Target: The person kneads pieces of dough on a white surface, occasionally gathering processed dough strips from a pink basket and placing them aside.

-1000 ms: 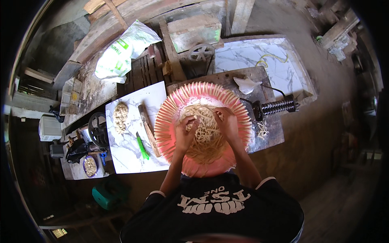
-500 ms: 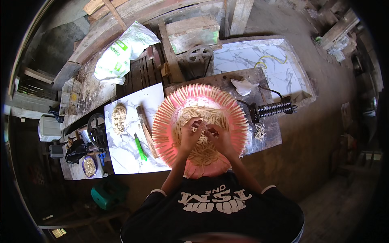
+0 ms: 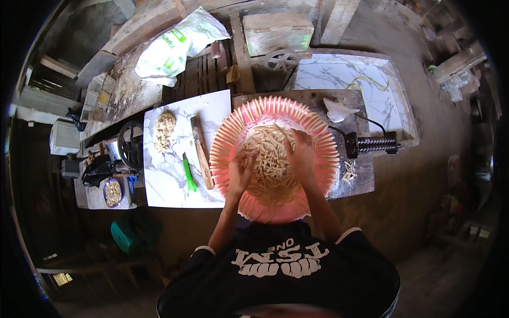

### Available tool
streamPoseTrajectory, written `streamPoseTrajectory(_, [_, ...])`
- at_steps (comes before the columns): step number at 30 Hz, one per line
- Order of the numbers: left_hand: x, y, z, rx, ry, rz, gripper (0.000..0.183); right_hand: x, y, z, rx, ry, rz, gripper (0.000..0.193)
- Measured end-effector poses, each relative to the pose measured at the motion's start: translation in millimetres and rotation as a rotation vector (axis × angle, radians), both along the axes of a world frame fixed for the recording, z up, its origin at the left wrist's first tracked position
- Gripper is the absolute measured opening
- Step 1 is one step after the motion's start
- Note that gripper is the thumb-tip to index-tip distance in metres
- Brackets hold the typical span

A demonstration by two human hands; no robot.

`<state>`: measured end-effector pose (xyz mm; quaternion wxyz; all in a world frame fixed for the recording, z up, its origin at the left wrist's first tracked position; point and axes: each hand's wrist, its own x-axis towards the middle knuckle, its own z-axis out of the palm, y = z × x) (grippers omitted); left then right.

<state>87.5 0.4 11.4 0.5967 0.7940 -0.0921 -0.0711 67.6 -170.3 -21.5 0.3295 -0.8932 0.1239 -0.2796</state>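
Note:
A pink basin [image 3: 245,204] stands before me, with pale dough strips [image 3: 268,158] heaped inside. More strips hang side by side over its rim. My left hand [image 3: 242,170] is at the left of the heap, fingers curled together; what they hold, if anything, is too small to make out. On the right side, my right hand [image 3: 301,158] reaches over the heap, thumb and fingers apart, its fingertips by the strips near the inner wall.
Left of the basin, a marble-patterned board [image 3: 175,185] bears a dough lump [image 3: 164,131], a green-handled knife [image 3: 189,174] and a wooden stick [image 3: 201,152]. At right are a ridged black roller [image 3: 377,144], a white bag [image 3: 338,110] and loose strips [image 3: 349,171].
My hands were together over the middle of the heap and have parted, the left going left and the right going right and farther out. The whole view has shifted slightly.

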Motion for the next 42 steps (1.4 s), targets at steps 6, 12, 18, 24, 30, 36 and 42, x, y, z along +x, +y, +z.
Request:
streamPoseTrajectory(6, [-1, 7, -7, 0.053, -0.204, -0.010, 0.022, -28, 16, -6, 0.087, 0.016, 0.174, 0.013])
streamPoseTrajectory(12, [0, 10, -8, -0.030, -0.230, 0.139, 0.010, -8, 40, 18, 0.176, -0.088, 0.383, 0.011])
streamPoseTrajectory(18, [-5, 58, -35, 0.126, -0.305, 0.277, 0.009, 18, 80, 12, 0.177, -0.023, 0.558, 0.012])
streamPoseTrajectory(24, [-15, 105, -62, 0.181, -0.198, 0.370, 0.011, 23, 110, -24, 0.217, 0.005, 0.524, 0.011])
streamPoseTrajectory(30, [-16, 131, -61, -0.018, 0.099, 0.375, 0.018, 23, 125, -29, 0.221, 0.127, 0.507, 0.019])
streamPoseTrajectory(36, [1, 133, -83, -0.141, -0.156, 0.215, 0.021, 23, 127, -39, 0.146, 0.099, 0.495, 0.034])
streamPoseTrajectory(42, [29, 121, -84, -0.083, -0.198, 0.154, 0.020, 38, 118, -40, 0.221, 0.246, 0.464, 0.042])
